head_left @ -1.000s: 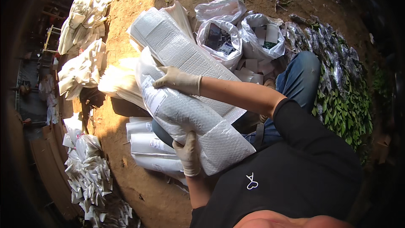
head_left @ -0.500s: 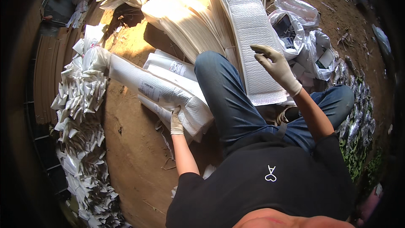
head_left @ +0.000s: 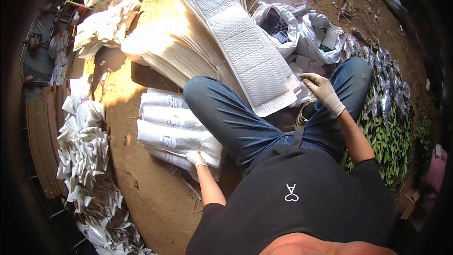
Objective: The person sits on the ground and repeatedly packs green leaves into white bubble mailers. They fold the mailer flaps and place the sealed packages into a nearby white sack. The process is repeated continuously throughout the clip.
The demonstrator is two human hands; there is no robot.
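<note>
My left hand (head_left: 196,158), in a pale glove, grips the near end of a white padded package (head_left: 188,140) with a printed label. That package lies against several similar rolled ones on the ground, left of my knee. My right hand (head_left: 323,93), also gloved, is by the near right corner of a long stack of white bubble-textured padded sheets (head_left: 240,42). Its fingers are loosely bent with nothing visible in them; whether the fingertips touch the sheets I cannot tell. The stack slants away from me between my legs.
Fanned pale sleeves (head_left: 174,56) lie beyond my left knee. White plastic bags (head_left: 278,28) holding small dark and white items stand ahead on the right. Wrapped leafy stems (head_left: 384,132) lie at my right. A long heap of crumpled white packages (head_left: 85,146) runs along the left.
The package under my left hand has swung from a slant to lie in line with the other rolls. My right hand has dropped from above the padded sheets to beside their near corner.
</note>
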